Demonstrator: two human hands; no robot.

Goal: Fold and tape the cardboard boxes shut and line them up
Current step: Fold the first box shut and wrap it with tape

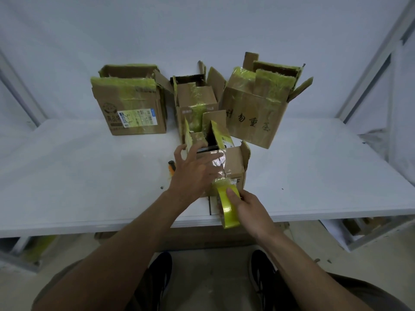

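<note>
A small cardboard box stands near the table's front edge with its flaps up and yellow-green tape on them. My left hand lies on its near top with fingers spread, pressing down a clear strip of tape. Just below, my right hand grips a roll of yellow-green tape, its strip running up to the box. Behind stand three more open boxes: a left box, a middle box and a right box with black characters.
The white table meets a white wall at the back. An orange-and-black tool lies left of my left hand. Metal frame posts rise at the right. My shoes and the floor show below the table edge.
</note>
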